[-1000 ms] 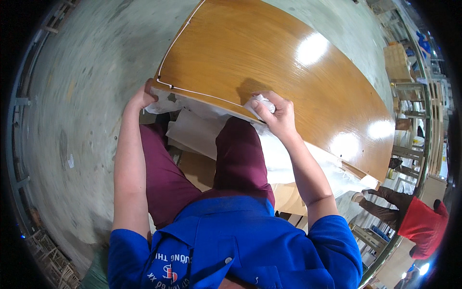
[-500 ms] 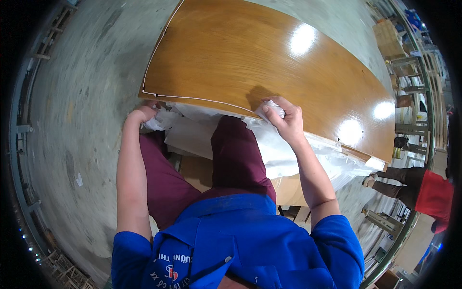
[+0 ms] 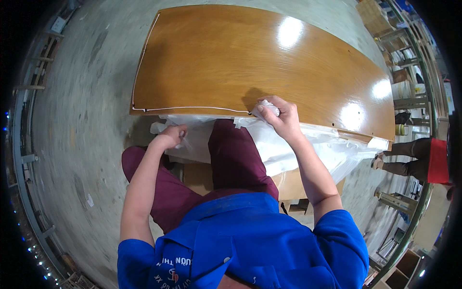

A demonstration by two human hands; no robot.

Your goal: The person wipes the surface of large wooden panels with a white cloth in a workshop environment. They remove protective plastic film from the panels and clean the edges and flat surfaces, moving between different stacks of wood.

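A large glossy brown wooden panel (image 3: 216, 62) lies flat before me. Along its left and near edges runs a thin white cord (image 3: 192, 108), bent round the near left corner. My right hand (image 3: 285, 118) is closed round a crumpled white wad (image 3: 268, 109) at the near edge, where the cord's visible run stops. Below that edge hangs a thin white wrapping sheet (image 3: 274, 147). My left hand (image 3: 169, 137), fingers pinched together, is at the sheet's left part and appears to grip a fold of it; the fingertips are partly hidden.
Brown cardboard (image 3: 291, 185) lies under the sheet, near my knees. Grey concrete floor (image 3: 91, 111) surrounds the panel. At the right stands a person in a red top (image 3: 437, 161), beside wooden racks and a long green rail (image 3: 428, 96).
My left hand has moved right and toward me, away from the panel's near left corner. My right hand stays closed at the near edge. The panel has shifted slightly in view.
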